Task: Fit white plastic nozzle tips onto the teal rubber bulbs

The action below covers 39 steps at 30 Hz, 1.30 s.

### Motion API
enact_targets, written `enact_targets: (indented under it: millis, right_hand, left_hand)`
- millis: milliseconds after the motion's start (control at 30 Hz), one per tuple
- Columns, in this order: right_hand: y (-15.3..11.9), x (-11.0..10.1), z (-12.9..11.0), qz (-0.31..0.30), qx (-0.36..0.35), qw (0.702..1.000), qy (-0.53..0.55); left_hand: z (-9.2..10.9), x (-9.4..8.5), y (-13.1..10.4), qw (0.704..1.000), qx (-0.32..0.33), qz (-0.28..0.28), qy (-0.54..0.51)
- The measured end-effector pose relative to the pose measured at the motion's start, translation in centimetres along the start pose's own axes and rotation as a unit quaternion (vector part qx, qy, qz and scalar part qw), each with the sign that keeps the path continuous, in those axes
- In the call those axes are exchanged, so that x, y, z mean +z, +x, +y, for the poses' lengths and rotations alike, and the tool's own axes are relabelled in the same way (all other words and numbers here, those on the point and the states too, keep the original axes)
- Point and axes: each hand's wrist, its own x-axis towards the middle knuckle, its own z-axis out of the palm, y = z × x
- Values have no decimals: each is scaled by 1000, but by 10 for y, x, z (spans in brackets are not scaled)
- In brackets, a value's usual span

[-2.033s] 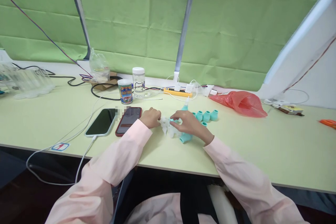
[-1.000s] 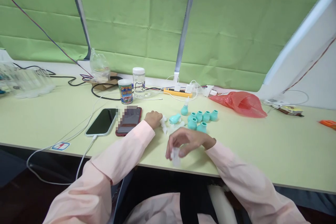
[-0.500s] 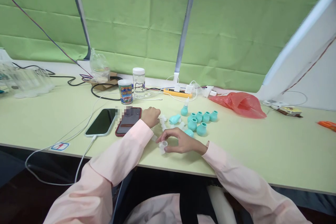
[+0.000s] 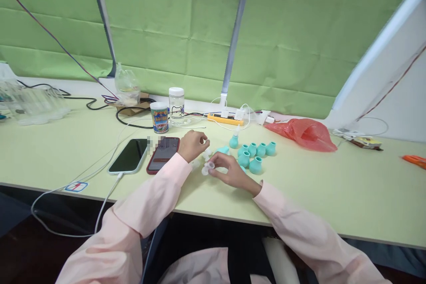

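My right hand [image 4: 229,172] pinches a small translucent white plastic piece [image 4: 207,168] with a round opening between thumb and fingers, just above the table. My left hand [image 4: 193,145] is raised beside it with its fingers curled together. Whatever those fingertips might hold is too small or hidden to make out. Behind my right hand lie more pale translucent pieces and a teal bulb [image 4: 223,149] on its side, partly covered. Several teal bulbs with open necks stand to the right, one of them a teal bulb [image 4: 255,165]. Farther back, another bulb [image 4: 234,141] carries a translucent nozzle.
To the left lie a white-cased phone [image 4: 129,156] on a cable and a red-cased phone [image 4: 163,155]. A printed cup [image 4: 160,118] and a lidded clear jar [image 4: 176,105] stand behind. A yellow power strip [image 4: 225,120] and red plastic bag [image 4: 301,135] lie along the back.
My right hand has moved up and away from the table's front edge with the plastic piece. My left hand has turned and shifted slightly right, so its curled fingers show more.
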Motion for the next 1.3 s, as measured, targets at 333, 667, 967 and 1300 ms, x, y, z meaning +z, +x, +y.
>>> enact_targets:
  millis: [333, 667, 967, 1300]
  right_hand:
    - [-13, -47, 18, 80, 47, 974, 206]
    - [-13, -40, 17, 114, 42, 971, 204]
    - [-12, -39, 15, 141, 46, 965, 215]
    - [-13, -40, 14, 163, 51, 959, 227]
  left_hand:
    - [13, 7, -5, 884, 29, -157, -440]
    - [20, 16, -9, 854, 20, -161, -494]
    - [20, 18, -10, 890, 60, -126, -434]
    - [24, 26, -16, 938, 225, 47, -261]
